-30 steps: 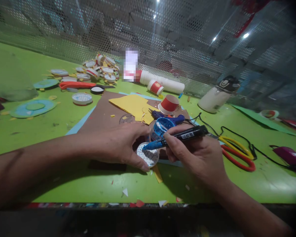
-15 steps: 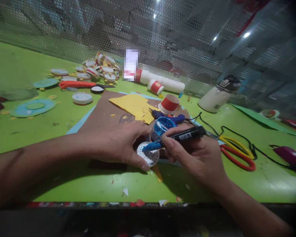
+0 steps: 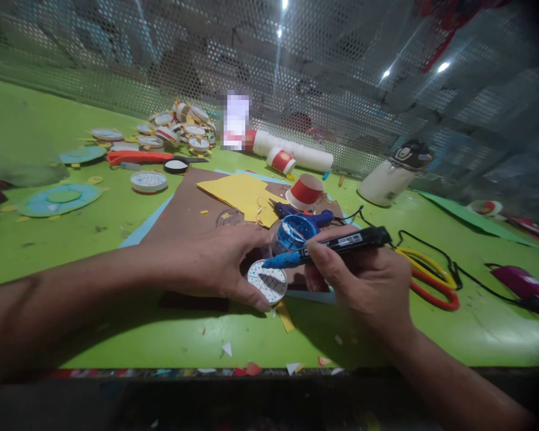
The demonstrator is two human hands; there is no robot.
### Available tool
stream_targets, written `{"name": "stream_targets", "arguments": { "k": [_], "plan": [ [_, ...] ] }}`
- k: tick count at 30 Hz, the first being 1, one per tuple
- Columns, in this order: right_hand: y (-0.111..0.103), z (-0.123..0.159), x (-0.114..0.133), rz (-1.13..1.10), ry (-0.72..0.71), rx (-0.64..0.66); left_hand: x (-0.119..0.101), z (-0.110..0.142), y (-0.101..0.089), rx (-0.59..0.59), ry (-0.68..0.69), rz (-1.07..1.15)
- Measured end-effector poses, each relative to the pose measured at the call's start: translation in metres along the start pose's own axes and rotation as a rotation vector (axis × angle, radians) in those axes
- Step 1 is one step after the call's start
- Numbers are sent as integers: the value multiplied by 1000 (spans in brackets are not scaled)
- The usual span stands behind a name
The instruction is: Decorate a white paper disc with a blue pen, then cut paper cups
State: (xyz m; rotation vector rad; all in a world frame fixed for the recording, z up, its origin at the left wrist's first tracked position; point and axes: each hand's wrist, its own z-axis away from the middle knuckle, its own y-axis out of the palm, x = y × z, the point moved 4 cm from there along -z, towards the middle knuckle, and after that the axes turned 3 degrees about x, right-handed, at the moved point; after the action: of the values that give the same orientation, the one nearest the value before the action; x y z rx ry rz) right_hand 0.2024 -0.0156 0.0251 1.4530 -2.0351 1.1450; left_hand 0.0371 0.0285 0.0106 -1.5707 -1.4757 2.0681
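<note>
My left hand (image 3: 224, 263) is closed round the left edge of a small white paper disc (image 3: 268, 285), thumb at the front. Black lines and blue dots mark the disc's top. In my right hand (image 3: 362, 278) is a black marker (image 3: 348, 242) with a blue tip, which slants down to the left; the tip is at the disc's upper edge, and whether it touches I cannot tell. Just behind the hands stands a blue-stained clear tub (image 3: 291, 233). A brown sheet (image 3: 175, 215) with a yellow sheet (image 3: 233, 191) on it lies beneath and beyond.
Blue-handled pliers (image 3: 303, 214) and a red paper cup (image 3: 304, 193) sit behind the tub. Scissors (image 3: 435, 287) lie to the right, an orange-handled knife (image 3: 139, 157) at the left. Similar discs (image 3: 179, 129) are heaped at the back. A white bottle (image 3: 388, 179) stands before the mesh.
The marker has shifted slightly right and up, its tip moving from the disc's inner left area to its upper edge. My left hand keeps its hold on the disc.
</note>
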Motion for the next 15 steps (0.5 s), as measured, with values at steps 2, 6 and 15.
{"name": "stream_targets", "arguments": {
  "k": [2,6,15],
  "plan": [
    [-2,0,0,20,4,-24,1,0,0,-3,3,3],
    [1,-1,1,52,-39,28,3,0,1,-7,7,6],
    [4,-1,5,107,-70,73,0,0,1,-19,23,-1]
  ]
}}
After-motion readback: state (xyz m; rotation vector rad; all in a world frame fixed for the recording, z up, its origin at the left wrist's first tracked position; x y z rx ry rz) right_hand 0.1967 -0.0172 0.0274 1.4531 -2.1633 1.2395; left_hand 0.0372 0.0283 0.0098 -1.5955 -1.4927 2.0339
